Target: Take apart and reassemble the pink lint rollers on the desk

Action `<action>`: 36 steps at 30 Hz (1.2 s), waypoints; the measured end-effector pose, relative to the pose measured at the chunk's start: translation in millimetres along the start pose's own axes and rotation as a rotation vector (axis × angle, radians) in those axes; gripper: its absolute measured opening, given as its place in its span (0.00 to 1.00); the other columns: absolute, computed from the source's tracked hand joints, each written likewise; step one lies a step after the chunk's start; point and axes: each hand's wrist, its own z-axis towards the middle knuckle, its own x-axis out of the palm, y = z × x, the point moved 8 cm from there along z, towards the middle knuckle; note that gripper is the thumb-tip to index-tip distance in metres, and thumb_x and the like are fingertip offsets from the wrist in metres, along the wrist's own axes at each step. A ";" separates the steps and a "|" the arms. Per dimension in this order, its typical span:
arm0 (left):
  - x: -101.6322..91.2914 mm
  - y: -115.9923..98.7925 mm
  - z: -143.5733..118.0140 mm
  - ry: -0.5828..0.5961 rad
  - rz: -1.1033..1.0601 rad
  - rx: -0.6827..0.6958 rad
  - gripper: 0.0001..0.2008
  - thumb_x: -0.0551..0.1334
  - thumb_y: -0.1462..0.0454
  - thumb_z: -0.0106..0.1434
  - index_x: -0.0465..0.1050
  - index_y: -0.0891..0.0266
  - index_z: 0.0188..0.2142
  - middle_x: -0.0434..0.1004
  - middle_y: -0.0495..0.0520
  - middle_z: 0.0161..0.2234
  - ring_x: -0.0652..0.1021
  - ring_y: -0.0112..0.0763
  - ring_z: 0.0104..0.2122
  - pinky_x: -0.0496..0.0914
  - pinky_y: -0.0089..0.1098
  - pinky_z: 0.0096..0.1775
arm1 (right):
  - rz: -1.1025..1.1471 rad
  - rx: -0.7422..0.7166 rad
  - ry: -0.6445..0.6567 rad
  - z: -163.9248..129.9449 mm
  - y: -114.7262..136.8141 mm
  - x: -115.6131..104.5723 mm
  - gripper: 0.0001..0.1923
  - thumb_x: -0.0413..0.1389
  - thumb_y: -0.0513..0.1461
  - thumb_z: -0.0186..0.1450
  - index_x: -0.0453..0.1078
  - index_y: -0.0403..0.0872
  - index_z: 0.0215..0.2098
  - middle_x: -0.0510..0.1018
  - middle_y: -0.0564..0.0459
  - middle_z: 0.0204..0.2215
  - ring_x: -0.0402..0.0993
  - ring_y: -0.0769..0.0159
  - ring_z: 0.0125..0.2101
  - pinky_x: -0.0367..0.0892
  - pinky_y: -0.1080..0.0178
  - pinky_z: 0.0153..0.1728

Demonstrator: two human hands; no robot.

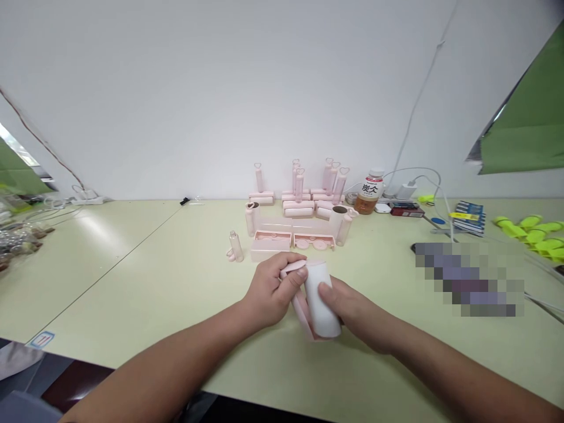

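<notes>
My left hand (275,288) is closed on a pale pink hinged case (301,310), tilted just above the near part of the table, its fingers and thumb around the upper end. A smooth white roll (321,299) lies at the case's opening. My right hand (356,305) grips this roll from the right, thumb on its face; its other fingers are mostly hidden behind it. Beyond my hands sit two open pink cases (272,239) with pink parts inside. A small clear-pink bottle-like handle (235,247) stands to the left, beside a small pink piece.
Several closed pink cases (298,208) and upright handles with heart-shaped loops (341,185) stand by the wall. A hollow roll (338,220) stands among them. Right of these are a labelled jar (369,191), cables, a notebook (467,217) and yellow-green items (533,235). A blurred patch covers something at right.
</notes>
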 end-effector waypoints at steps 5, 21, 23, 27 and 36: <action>3.6 16.1 3.1 0.027 -0.084 -0.153 0.15 0.54 0.54 0.67 0.71 0.62 0.44 0.77 0.53 0.36 0.75 0.33 0.35 0.69 0.32 0.37 | -0.058 -0.050 -0.165 -2.6 6.7 -7.0 0.47 0.63 0.44 0.59 0.40 0.58 0.67 0.68 0.48 0.48 0.69 0.60 0.39 0.67 0.62 0.34; 8.3 -0.4 8.8 0.361 0.453 0.166 0.20 0.56 0.69 0.54 0.71 0.58 0.46 0.75 0.55 0.46 0.74 0.39 0.44 0.69 0.35 0.42 | -0.707 -0.071 -0.052 -5.2 19.6 -19.7 0.41 0.55 0.40 0.62 0.42 0.58 0.69 0.75 0.47 0.46 0.71 0.59 0.35 0.63 0.62 0.34; 9.8 -2.8 7.5 0.373 0.456 0.203 0.21 0.56 0.70 0.53 0.70 0.59 0.48 0.74 0.56 0.49 0.73 0.40 0.47 0.68 0.37 0.46 | -0.696 -0.089 -0.034 -5.7 20.2 -17.8 0.42 0.55 0.41 0.63 0.39 0.57 0.70 0.75 0.47 0.44 0.71 0.59 0.35 0.63 0.62 0.34; 10.7 -2.1 5.8 0.410 0.497 0.199 0.18 0.55 0.70 0.52 0.70 0.60 0.44 0.76 0.56 0.45 0.75 0.40 0.44 0.69 0.37 0.45 | -0.665 -0.095 0.005 -6.9 21.5 -14.1 0.40 0.54 0.44 0.65 0.40 0.56 0.69 0.76 0.48 0.39 0.70 0.61 0.31 0.63 0.63 0.31; 11.6 -3.7 3.2 0.466 0.566 0.193 0.16 0.55 0.69 0.53 0.69 0.61 0.43 0.76 0.55 0.40 0.75 0.38 0.37 0.68 0.33 0.37 | -0.567 0.011 0.101 -9.8 13.6 -9.4 0.42 0.54 0.42 0.65 0.35 0.56 0.70 0.76 0.55 0.26 0.69 0.63 0.24 0.62 0.65 0.24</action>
